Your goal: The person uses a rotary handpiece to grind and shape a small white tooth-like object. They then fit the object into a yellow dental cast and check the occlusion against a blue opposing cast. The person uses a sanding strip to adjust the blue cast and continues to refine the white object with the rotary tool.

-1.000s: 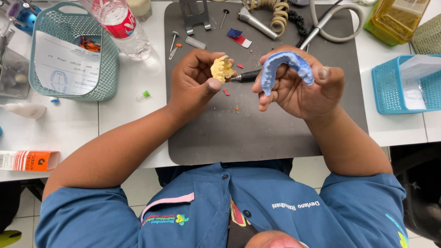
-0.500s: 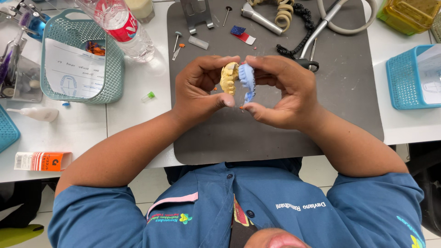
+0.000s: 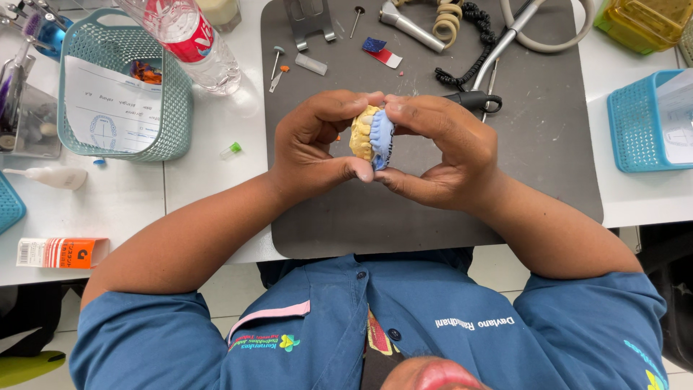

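Observation:
My left hand [image 3: 312, 148] grips a yellow dental cast [image 3: 362, 133] between thumb and fingers. My right hand [image 3: 442, 148] grips a blue dental cast [image 3: 382, 137]. The two casts are pressed face to face between my hands, held above the dark grey mat [image 3: 534, 159]. My fingers hide most of both casts.
A teal basket [image 3: 119, 94] with a paper form stands at the left, a plastic bottle [image 3: 184, 40] beside it. Metal tools, a coiled cord [image 3: 465, 22] and a hose lie on the mat's far side. A blue basket [image 3: 642, 123] sits at right, an orange box [image 3: 61, 253] at front left.
My hands came together from apart, bringing the blue cast against the yellow one. They now press the two closed.

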